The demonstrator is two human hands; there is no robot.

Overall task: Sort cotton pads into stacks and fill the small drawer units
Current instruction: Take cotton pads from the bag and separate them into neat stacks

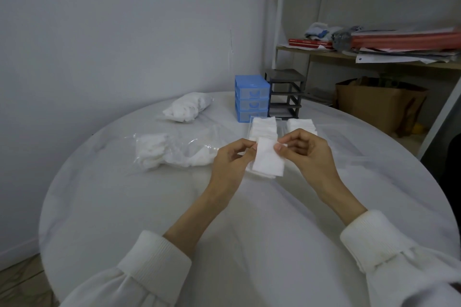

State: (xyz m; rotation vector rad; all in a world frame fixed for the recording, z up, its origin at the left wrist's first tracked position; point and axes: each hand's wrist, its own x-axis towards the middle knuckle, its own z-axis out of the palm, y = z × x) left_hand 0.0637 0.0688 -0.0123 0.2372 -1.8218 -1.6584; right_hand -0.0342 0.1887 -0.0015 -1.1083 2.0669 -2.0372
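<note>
A square white cotton pad point(268, 161) hangs above the round white table point(224, 219), held by both hands. My left hand point(230, 159) pinches its upper left edge and my right hand point(305, 149) pinches its upper right corner. Under it a small stack of pads point(262, 175) lies on the table. Behind, two clear drawers hold stacked pads: one to the left point(264, 127) and one to the right point(300, 124). A blue drawer unit point(252, 98) stands at the back with its drawers in. Next to it, a grey drawer frame point(285, 93) shows empty slots.
An open clear bag of loose pads point(164, 152) lies left of my hands, and a second full bag point(187, 107) sits farther back. Right of the table are a shelf with books and papers point(374, 45) and a brown paper bag point(379, 104).
</note>
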